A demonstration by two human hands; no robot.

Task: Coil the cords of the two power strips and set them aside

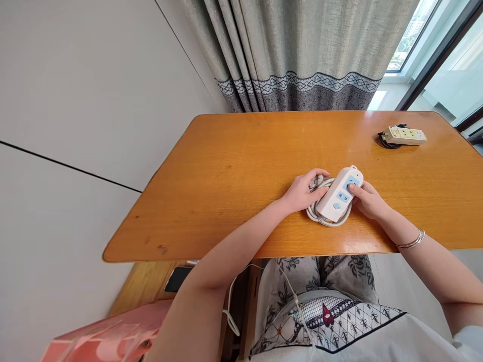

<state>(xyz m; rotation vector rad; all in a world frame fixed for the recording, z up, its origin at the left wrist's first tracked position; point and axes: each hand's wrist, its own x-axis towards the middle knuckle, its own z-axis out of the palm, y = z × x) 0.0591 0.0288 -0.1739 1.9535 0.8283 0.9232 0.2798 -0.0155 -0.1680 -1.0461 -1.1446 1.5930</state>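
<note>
Head view: both hands hold one assembly above or on the right-hand part of the counter [226, 176], near its front edge. The assembly consists of a white power strip [341, 193] with pale blue socket panels and a coiled cord [314, 213], light in colour, gathered at its left side and below it. The strip lies at a slant, its looped end directed away from the person and to the right. Whether the assembly bears on the surface or is raised slightly cannot be determined.

Left hand [302, 191]: closed around the coil at the strip's left side, thumb on top. Right hand [368, 200]: clamped on the strip's right side, thumb on the upper socket panel; the remaining fingers are largely hidden. The hands are apart, with the strip between them. A silver bracelet [415, 240] encircles the right wrist.

A second, cream power strip [407, 136] is located near the far right corner, well apart from the hands. Its black cord [388, 144] is bundled at its left end. A grey curtain [313, 50] hangs beyond the far edge.
</note>
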